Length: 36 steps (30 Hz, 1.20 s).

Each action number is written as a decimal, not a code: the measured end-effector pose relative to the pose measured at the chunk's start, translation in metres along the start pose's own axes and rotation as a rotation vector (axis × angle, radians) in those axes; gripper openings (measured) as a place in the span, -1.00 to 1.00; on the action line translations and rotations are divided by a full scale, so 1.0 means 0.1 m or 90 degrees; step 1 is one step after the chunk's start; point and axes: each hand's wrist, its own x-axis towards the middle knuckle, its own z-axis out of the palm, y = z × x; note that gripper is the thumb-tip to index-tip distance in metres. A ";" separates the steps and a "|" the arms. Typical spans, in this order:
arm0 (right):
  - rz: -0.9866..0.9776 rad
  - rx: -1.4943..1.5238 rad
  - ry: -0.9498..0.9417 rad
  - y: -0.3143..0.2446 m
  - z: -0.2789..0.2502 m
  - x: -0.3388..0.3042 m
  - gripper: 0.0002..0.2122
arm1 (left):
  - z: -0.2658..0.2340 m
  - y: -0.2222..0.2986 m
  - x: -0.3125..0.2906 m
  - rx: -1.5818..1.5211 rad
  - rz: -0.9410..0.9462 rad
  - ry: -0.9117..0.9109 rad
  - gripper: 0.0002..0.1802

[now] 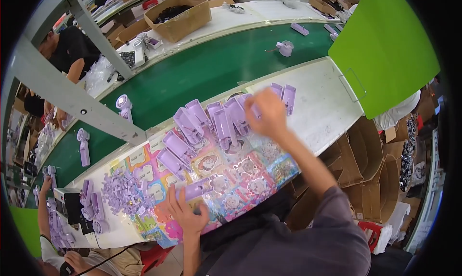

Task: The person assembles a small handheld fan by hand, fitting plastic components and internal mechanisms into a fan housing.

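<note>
On the patterned sheet (211,163), a lavender plastic shell (198,189) lies beside my left hand (188,215). The fingers of that hand are apart, with the index finger at the shell's left end and the thumb away from it. My right hand (267,113) is over the right part of a row of similar open lavender shells (223,127). Motion blurs its fingers, and whether it grips a shell is hidden. Several more shells (172,163) lie left in the row. A pile of small lavender parts (126,192) sits to the left.
A green conveyor belt (192,74) runs beyond the white bench, carrying lavender handheld units (285,48). A grey metal post (72,95) rises at left; a bright green panel (385,50) stands at right. Cardboard boxes (368,165) are at lower right. Other people work at left.
</note>
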 end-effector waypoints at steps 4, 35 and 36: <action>0.035 -0.206 -0.097 1.58 0.35 0.42 -0.82 | 0.07 0.01 0.11 0.006 -0.021 -0.042 -0.23; 0.133 0.468 -0.334 -1.15 0.00 0.31 -0.43 | -0.17 -0.01 -0.07 -0.323 -0.216 0.077 -0.24; 0.164 0.543 -0.339 -1.39 0.03 0.14 -0.43 | -0.23 0.00 -0.10 -0.465 -0.236 0.124 -0.22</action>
